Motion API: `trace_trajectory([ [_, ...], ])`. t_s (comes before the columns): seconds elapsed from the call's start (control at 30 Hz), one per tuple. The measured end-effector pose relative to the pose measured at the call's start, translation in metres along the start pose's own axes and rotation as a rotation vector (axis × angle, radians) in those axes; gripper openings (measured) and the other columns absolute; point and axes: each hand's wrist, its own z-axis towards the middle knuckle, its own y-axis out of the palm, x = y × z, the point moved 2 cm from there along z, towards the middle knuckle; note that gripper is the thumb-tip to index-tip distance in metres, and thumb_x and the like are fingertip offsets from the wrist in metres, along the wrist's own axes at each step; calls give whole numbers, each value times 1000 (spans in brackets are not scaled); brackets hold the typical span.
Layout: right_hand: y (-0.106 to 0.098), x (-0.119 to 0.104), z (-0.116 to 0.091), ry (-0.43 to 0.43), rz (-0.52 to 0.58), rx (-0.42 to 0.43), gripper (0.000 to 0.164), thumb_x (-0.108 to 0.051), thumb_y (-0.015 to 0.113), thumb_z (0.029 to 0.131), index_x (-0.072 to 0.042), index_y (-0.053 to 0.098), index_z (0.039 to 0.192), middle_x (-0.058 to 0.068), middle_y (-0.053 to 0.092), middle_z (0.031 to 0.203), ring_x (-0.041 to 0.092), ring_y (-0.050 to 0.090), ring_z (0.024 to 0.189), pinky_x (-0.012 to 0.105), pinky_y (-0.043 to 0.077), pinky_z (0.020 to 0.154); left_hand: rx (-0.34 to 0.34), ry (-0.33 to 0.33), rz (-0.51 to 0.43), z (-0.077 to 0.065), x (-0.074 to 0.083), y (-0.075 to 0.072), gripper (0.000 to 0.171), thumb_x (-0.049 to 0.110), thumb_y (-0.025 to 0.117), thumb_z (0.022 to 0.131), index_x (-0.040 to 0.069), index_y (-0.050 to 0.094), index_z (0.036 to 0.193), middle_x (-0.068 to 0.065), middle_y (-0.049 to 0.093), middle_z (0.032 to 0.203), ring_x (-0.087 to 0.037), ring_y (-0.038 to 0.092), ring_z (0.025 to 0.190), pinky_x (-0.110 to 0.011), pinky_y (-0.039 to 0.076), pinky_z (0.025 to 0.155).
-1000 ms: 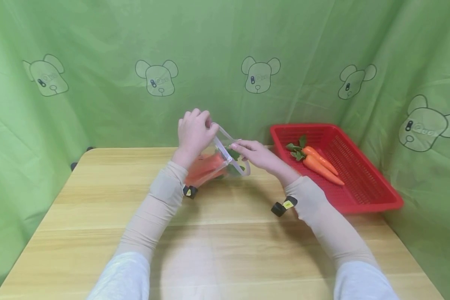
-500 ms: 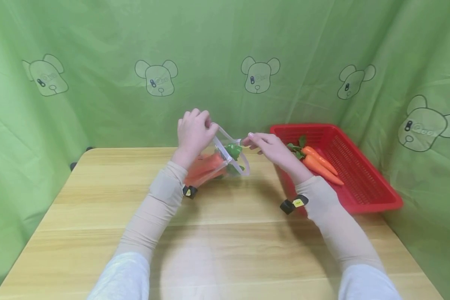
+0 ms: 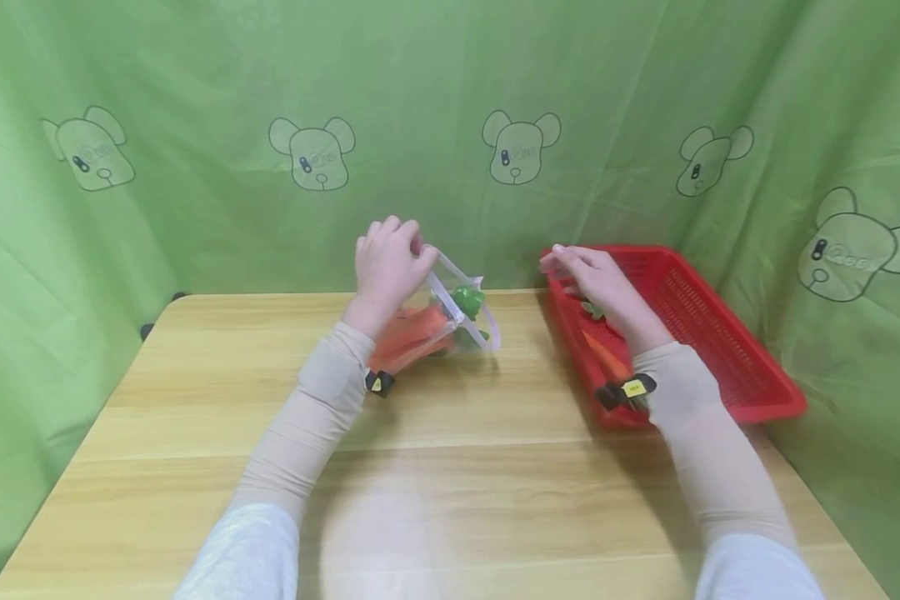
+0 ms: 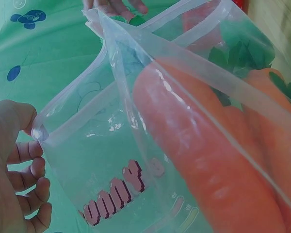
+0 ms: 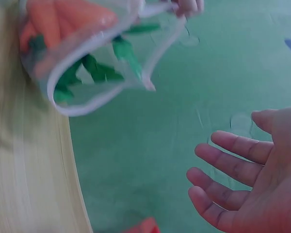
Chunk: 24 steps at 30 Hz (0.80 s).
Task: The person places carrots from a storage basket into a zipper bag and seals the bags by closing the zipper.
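Observation:
My left hand (image 3: 390, 262) pinches a top corner of a clear zip bag (image 4: 106, 179) between thumb and forefinger. The bag's mouth gapes toward the right, edged by a whitish strip. Inside lie several carrots (image 4: 194, 145) with green leafy tops (image 5: 99, 70) near the opening. My right hand (image 3: 596, 279) holds nothing and hovers over the left rim of a red basket (image 3: 765, 400), its fingers apart and relaxed in the right wrist view. In the basket, an orange carrot (image 3: 607, 357) and a bit of green leaf (image 3: 592, 310) show, partly hidden behind my right hand and wrist.
A wooden table (image 3: 420, 500) carries the bag and the basket. Behind it and along both sides hangs a green curtain (image 3: 420, 83) printed with bear heads. The basket sits at the table's right side, its raised walls perforated.
My right hand has let go of the bag's edge and moved right to the basket, now covering part of the carrots there. My left hand and the bag have stayed in place.

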Motion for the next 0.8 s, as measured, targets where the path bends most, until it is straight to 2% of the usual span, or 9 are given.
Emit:
trace_trajectory([
  [0.23, -27, 26, 4, 44, -20, 30, 70, -60, 35, 97, -3, 52, 133, 17, 55, 137, 27, 55, 123, 22, 49, 87, -5, -1, 2, 0, 1, -1, 17, 30, 58, 86, 16, 54, 77, 0, 53, 83, -20, 44, 83, -34, 36, 74],
  [0.33, -35, 39, 5, 78, -10, 38, 72, -63, 36, 95, -4, 52, 134, 16, 55, 136, 23, 55, 120, 26, 48, 90, -11, -3, 3, 0, 1, -1, 17, 30, 58, 86, 16, 54, 77, 0, 53, 83, -20, 44, 83, -33, 36, 74],
  [0.43, -41, 52, 5, 112, -24, 38, 74, -65, 36, 94, -6, 51, 134, 16, 54, 136, 10, 59, 110, 30, 47, 92, -18, -7, 2, 0, 1, 0, 17, 29, 58, 87, 16, 54, 78, 0, 53, 83, -20, 45, 83, -33, 36, 74],
  [0.53, -46, 62, 5, 118, -39, 40, 74, -65, 37, 94, -4, 51, 134, 6, 63, 123, 1, 58, 99, 27, 48, 87, -21, -10, 2, 0, 1, 0, 17, 29, 58, 87, 16, 53, 78, 0, 52, 83, -20, 45, 83, -33, 35, 74],
  [0.67, -51, 72, 4, 142, -42, 27, 71, -59, 43, 95, -1, 48, 137, -18, 64, 98, -1, 59, 92, 22, 51, 79, -16, -11, 3, 0, 1, -1, 17, 30, 58, 86, 16, 53, 78, 0, 52, 83, -20, 45, 83, -34, 35, 74],
  [0.8, -54, 83, 5, 189, -69, -28, 65, -48, 51, 96, 2, 44, 138, -20, 61, 90, -2, 57, 83, 23, 52, 74, -14, -10, 8, -1, 2, -2, 17, 30, 58, 86, 16, 54, 78, 0, 53, 83, -21, 45, 84, -34, 36, 75],
])
